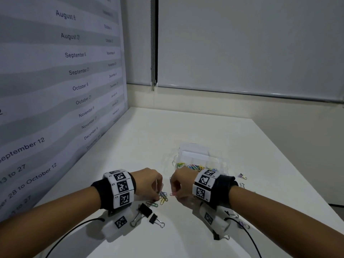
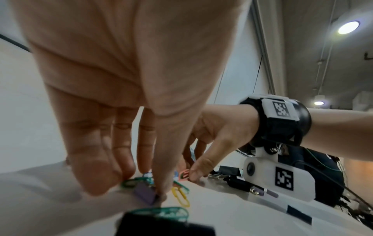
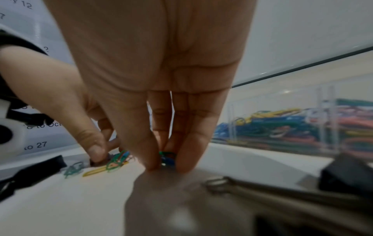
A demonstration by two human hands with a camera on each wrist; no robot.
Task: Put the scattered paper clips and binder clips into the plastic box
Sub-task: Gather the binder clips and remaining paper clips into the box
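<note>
Box already part-filled; left hand and right hand each pinch paper clips near it, black binder clips still scattered.

Wall chart: "August 6", "October 21"

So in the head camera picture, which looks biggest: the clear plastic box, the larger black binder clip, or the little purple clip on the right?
1. plastic box, clearly largest.
2. larger black binder clip.
3. purple binder clip, smallest, though it lies farther from the camera.
</note>
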